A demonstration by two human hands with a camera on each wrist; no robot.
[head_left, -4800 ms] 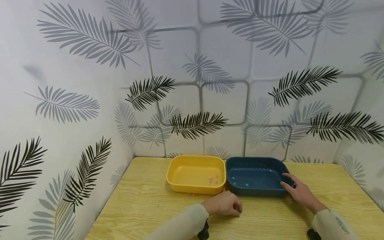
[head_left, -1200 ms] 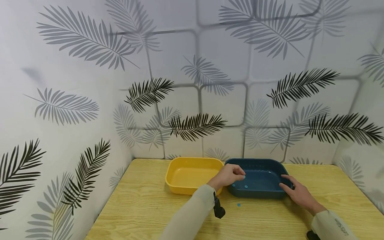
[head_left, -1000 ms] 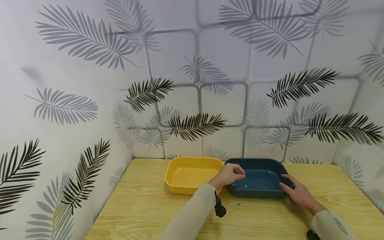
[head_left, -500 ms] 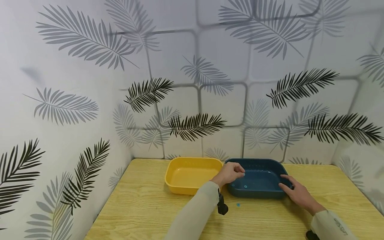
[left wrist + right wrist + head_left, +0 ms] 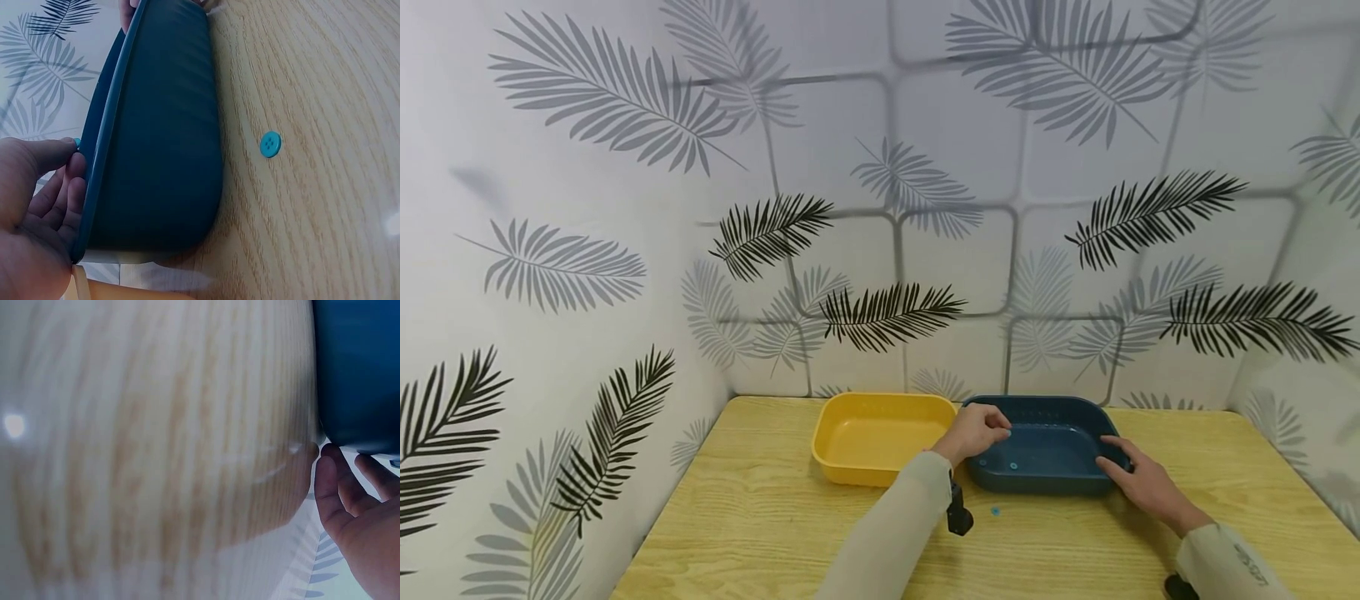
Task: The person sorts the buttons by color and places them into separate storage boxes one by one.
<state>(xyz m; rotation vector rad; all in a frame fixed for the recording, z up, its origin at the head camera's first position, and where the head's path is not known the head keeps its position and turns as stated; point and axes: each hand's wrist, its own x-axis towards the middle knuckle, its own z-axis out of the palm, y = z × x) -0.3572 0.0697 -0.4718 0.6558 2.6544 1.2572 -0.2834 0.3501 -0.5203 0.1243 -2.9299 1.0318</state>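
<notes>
My left hand is over the left end of the dark blue basin. Its thumb and fingers pinch a small turquoise button, which peeks out at the fingertips in the left wrist view. Inside the basin lie a turquoise button and another button near the left wall; my hand hides part of that end. On the table in front, a four-hole turquoise button lies flat. My right hand holds the basin's right end, thumb and index finger over the rim.
A yellow basin stands directly left of the blue one, its right part covered by my left hand and sleeve. Both sit on a wood-grain table near a leaf-patterned wall.
My left hand has gone from the tabletop up over the blue basin with a button, baring another on the table. During the last second it barely shifts. My right hand stays put.
</notes>
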